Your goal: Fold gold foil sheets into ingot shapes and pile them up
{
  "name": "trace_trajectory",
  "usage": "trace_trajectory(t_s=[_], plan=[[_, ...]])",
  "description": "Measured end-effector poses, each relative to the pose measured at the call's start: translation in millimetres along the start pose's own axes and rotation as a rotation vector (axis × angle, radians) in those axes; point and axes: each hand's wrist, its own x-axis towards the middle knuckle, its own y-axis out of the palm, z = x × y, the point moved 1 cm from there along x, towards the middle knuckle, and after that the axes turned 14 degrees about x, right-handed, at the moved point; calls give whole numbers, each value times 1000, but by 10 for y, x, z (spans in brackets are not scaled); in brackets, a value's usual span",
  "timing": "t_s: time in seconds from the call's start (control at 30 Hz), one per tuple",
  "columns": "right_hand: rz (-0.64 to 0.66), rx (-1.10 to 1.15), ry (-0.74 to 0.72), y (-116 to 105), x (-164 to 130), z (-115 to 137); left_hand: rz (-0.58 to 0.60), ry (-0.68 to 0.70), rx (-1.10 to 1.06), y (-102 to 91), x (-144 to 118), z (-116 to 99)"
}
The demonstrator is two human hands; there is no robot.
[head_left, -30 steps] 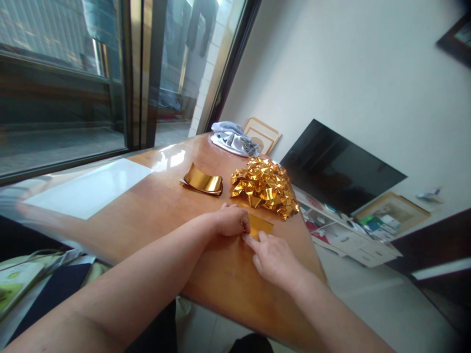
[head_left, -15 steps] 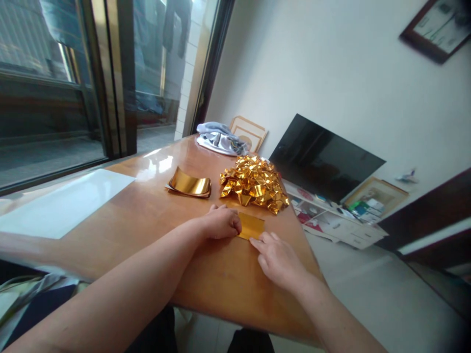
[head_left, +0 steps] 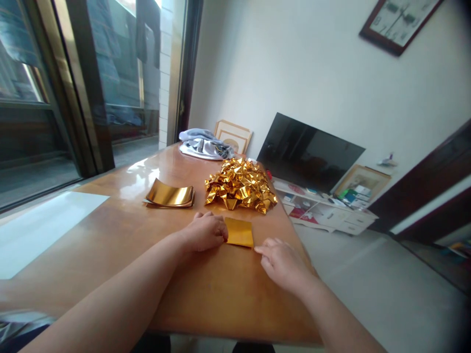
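A folded sheet of gold foil paper (head_left: 239,232) lies flat on the wooden table in front of me. My left hand (head_left: 206,232) rests at its left edge, fingers curled and pinching that side. At the near right corner of the sheet is my right hand (head_left: 278,260), its fingers drawn together and the fingertips right by the corner. Whether they grip the paper is too small to make out. Behind the sheet rises a heap of folded gold foil pieces (head_left: 241,186). A stack of curved gold foil sheets (head_left: 171,193) lies to the left of the heap.
Folded clothes (head_left: 202,144) lie at the far end of the table (head_left: 221,294). A white sheet (head_left: 47,225) covers part of its left side. Beyond the right edge stand a low white cabinet (head_left: 331,218) and a dark television (head_left: 309,152). Glass doors are at left.
The view has swung slightly right, so things sit further left. My right fingertips have moved from the sheet's near edge to its near right corner. My left hand stays at the left edge.
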Motion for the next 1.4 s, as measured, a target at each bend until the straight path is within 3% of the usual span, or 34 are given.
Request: trace_trajectory(t_s=[0.13, 0.3, 0.53, 0.87, 1.1, 1.23, 1.4], plan=[[-52, 96, 50, -76, 144, -79, -2, 14, 26, -30, -6, -23], [-80, 207, -35, -139, 347, -28, 21, 33, 27, -76, -18, -53], [-24, 291, -123, 12, 482, -19, 37, 21, 38, -95, -30, -79], [-166, 415, -214, 98, 489, -136, -18, 37, 51, -135, -8, -163], [-266, 622, -206, 81, 502, -176, -146, 4, 62, -125, -5, -170], [-263, 794, -184, 88, 502, -160, -224, 19, -136, -109, -4, -156], [-261, 1135, -190, 27, 502, -112, -257, -69, -752, -46, 30, -132]])
